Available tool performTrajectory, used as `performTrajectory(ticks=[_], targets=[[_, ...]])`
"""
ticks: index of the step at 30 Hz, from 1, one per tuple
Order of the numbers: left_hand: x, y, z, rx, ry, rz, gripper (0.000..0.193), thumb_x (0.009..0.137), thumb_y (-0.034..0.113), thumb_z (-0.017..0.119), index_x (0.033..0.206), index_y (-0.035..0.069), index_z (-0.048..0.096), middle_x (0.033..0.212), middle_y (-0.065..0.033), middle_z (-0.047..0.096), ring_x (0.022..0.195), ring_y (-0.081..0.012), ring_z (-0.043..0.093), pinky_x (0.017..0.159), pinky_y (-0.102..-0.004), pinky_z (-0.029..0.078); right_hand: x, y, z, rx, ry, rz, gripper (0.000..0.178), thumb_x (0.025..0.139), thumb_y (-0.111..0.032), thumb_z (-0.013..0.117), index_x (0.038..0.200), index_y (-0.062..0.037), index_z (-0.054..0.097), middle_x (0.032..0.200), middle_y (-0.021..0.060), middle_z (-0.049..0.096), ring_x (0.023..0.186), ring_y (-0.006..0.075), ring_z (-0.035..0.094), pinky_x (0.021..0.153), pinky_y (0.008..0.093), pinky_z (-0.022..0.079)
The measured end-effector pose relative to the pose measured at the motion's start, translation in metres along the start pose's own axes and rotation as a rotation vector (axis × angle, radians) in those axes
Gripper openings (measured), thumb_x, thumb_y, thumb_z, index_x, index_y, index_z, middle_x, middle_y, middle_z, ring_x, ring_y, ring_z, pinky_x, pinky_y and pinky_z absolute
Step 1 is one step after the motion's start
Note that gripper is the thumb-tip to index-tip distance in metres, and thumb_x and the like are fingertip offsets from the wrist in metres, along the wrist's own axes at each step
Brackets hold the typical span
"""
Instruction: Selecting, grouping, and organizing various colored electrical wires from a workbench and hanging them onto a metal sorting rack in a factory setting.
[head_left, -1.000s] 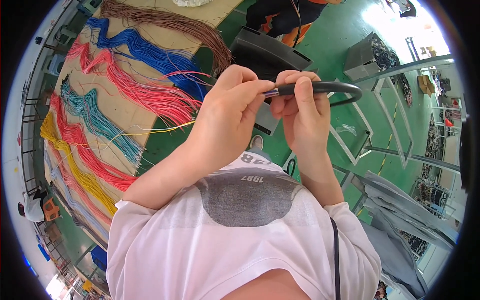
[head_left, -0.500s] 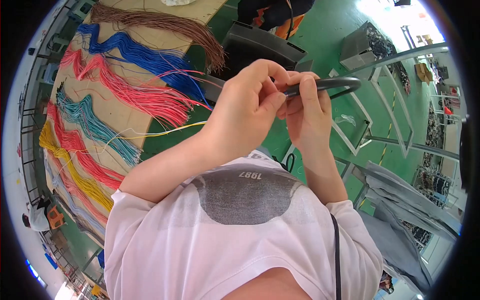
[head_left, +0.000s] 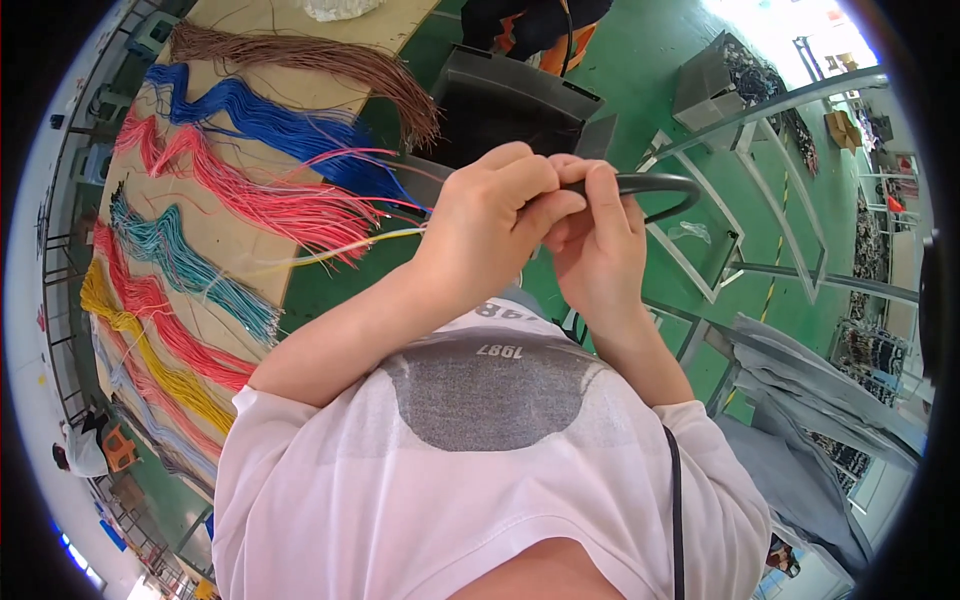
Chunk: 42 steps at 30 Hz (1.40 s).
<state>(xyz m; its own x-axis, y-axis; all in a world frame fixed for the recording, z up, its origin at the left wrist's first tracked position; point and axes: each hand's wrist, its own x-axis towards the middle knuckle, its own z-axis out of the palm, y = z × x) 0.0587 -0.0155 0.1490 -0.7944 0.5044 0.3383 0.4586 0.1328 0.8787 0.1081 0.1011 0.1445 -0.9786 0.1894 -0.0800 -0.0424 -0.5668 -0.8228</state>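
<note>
My left hand (head_left: 488, 215) is closed in front of my chest, fingertips pinched close to those of my right hand. Thin pink, blue, white and yellow wires (head_left: 385, 238) run into it from the left. A smooth black tube (head_left: 660, 183) is gripped between the thumb and fingers of my right hand (head_left: 600, 235). It bends back in a loop beyond that hand. Where wires and tube meet is hidden by my fingers. Whether the tube is hollow cannot be seen.
On the wooden table (head_left: 240, 180) at left lie bundles of brown wires (head_left: 310, 55), blue wires (head_left: 265, 110), red wires (head_left: 250, 195), teal wires (head_left: 190, 255) and yellow wires (head_left: 150, 345). A dark bin (head_left: 520, 85) stands ahead. Metal frames (head_left: 780, 200) and grey sheets (head_left: 800, 390) are at right.
My right hand and the black tube have shifted slightly left, closer to my left hand. A bit of blue seen between the fingertips is now covered.
</note>
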Motion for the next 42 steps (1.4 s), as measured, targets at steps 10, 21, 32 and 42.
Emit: performTrajectory(ticks=[10, 21, 32, 42], targets=[[-0.017, -0.011, -0.039, -0.566, -0.472, -0.49, 0.02, 0.089, 0.013, 0.037, 0.082, -0.001, 0.049, 0.064, -0.0011, 0.046, 0.058, -0.008, 0.042, 0.054, -0.0215, 0.037, 0.006, -0.029, -0.001, 0.036, -0.114, -0.003, 0.029, 0.089, -0.027, 0.039, 0.077, -0.004, 0.051, 0.073, 0.0106, 0.053, 0.042, 0.0074, 0.031, 0.038, 0.0202, 0.023], [0.005, 0.012, -0.057, -0.186, -0.514, -0.345, 0.01, 0.083, 0.008, 0.047, 0.083, -0.002, 0.051, 0.066, -0.0038, 0.051, 0.059, -0.0092, 0.047, 0.055, -0.0225, 0.039, 0.021, -0.028, 0.022, 0.087, -0.306, 0.093, 0.031, 0.089, -0.025, 0.04, 0.065, -0.0059, 0.046, 0.062, 0.0115, 0.053, 0.036, 0.0062, 0.031, 0.032, 0.0178, 0.019], [0.014, -0.011, -0.101, -0.455, -0.499, -0.495, 0.01, 0.084, 0.008, 0.048, 0.076, 0.001, 0.051, 0.065, 0.0003, 0.046, 0.055, -0.0048, 0.041, 0.048, -0.0215, 0.035, 0.049, -0.002, 0.05, -0.022, -0.382, 0.095, 0.032, 0.088, -0.023, 0.038, 0.068, -0.0012, 0.049, 0.069, 0.0157, 0.057, 0.043, 0.0134, 0.045, 0.038, 0.0216, 0.036], [0.044, -0.04, -0.115, -0.093, -0.449, -0.379, 0.013, 0.086, 0.009, 0.044, 0.077, 0.002, 0.049, 0.059, 0.0019, 0.045, 0.054, -0.0042, 0.037, 0.048, -0.02, 0.033, 0.098, 0.014, 0.074, -0.094, -0.203, -0.052, 0.034, 0.09, -0.027, 0.034, 0.069, -0.0035, 0.046, 0.067, 0.0144, 0.057, 0.04, 0.0139, 0.045, 0.037, 0.0205, 0.035]])
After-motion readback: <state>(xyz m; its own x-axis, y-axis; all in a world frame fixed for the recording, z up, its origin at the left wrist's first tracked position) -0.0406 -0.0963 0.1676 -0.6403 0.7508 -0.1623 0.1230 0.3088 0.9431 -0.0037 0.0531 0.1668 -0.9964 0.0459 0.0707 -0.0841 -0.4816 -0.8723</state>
